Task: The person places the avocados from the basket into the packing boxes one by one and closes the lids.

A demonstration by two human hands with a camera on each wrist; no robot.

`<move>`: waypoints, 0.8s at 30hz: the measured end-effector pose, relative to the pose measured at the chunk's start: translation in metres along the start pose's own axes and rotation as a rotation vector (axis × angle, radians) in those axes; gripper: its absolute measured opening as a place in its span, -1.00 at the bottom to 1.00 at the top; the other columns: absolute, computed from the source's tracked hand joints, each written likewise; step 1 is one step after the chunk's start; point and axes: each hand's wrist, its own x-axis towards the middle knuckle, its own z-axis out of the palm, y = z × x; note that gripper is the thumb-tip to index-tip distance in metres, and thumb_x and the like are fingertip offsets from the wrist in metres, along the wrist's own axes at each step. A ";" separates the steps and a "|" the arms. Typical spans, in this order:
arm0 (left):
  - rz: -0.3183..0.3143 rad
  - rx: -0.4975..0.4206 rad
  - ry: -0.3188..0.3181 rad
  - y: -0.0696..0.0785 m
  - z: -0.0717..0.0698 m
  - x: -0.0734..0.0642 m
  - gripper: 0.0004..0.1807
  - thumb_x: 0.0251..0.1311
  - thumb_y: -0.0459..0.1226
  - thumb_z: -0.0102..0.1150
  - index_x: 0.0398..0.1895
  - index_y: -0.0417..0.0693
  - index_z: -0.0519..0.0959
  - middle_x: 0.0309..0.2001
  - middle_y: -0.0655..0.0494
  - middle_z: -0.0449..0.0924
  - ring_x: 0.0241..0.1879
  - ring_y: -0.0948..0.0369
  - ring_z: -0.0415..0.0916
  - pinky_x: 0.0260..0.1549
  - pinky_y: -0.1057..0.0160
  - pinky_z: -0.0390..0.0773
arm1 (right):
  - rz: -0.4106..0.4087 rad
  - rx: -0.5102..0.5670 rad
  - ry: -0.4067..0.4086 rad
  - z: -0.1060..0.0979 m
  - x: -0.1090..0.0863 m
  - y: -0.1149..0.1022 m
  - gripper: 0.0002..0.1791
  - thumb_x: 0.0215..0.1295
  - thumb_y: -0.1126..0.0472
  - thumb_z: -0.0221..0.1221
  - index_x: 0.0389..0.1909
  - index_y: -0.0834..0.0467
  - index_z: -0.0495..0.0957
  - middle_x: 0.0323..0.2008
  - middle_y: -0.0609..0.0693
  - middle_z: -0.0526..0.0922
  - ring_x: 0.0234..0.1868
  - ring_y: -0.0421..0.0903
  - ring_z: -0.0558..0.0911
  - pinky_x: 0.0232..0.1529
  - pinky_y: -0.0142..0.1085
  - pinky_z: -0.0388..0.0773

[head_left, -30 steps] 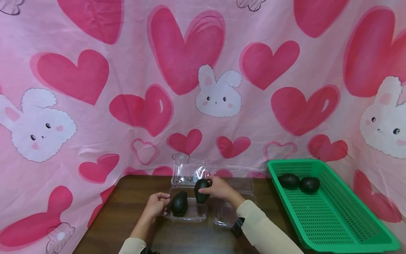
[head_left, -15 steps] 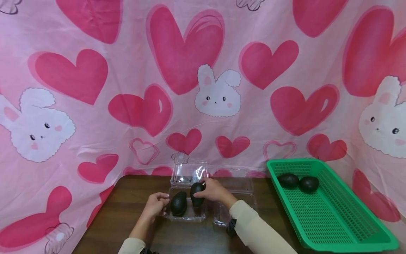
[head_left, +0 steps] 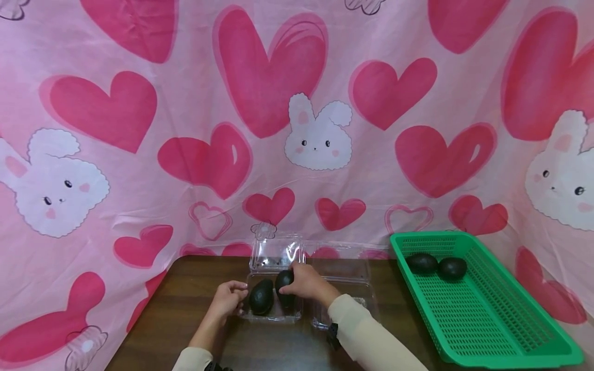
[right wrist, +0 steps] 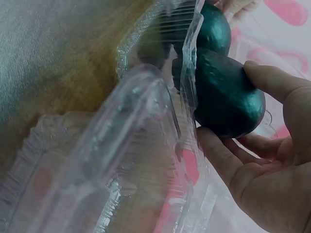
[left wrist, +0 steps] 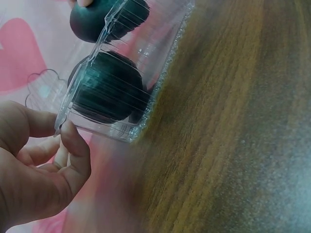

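Note:
A clear plastic clamshell box lies with its lid raised at the back. One dark avocado sits in its left half. My left hand pinches the box's left rim between thumb and fingers, plainly seen in the left wrist view. A second avocado is in my right hand, thumb on one side and fingers on the other. In the right wrist view this held avocado is partly inside the box rim, close beside the first one. Whether it touches the box floor is hidden.
Another open clear clamshell stands right of the first, partly under my right arm. A green plastic basket on the right holds two avocados. All stand on a brown wooden table before a pink heart-patterned cloth.
My right hand has carried its avocado leftward and down into the box, next to the first avocado. My left hand has stayed at the rim.

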 end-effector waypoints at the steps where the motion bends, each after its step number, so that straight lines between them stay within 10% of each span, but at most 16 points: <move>1: 0.001 0.000 -0.001 0.000 0.000 0.000 -0.79 0.35 -0.50 0.13 -0.01 -0.47 0.53 -0.41 -0.02 0.55 -0.60 0.19 0.36 -0.68 0.29 0.53 | -0.003 -0.008 0.002 0.001 0.000 0.000 -0.39 0.10 0.03 0.53 0.05 0.26 0.53 -0.21 0.07 0.65 -0.24 -0.07 0.59 -0.14 -0.12 0.73; 24: 0.020 0.007 -0.005 -0.001 0.001 0.001 -0.78 0.35 -0.51 0.12 0.00 -0.49 0.53 -0.45 -0.02 0.51 -0.61 0.17 0.35 -0.70 0.28 0.51 | 0.035 -0.303 0.016 0.026 0.004 -0.011 -0.29 0.07 -0.06 0.55 0.09 0.30 0.53 -0.14 0.17 0.72 -0.17 0.05 0.72 -0.06 -0.08 0.74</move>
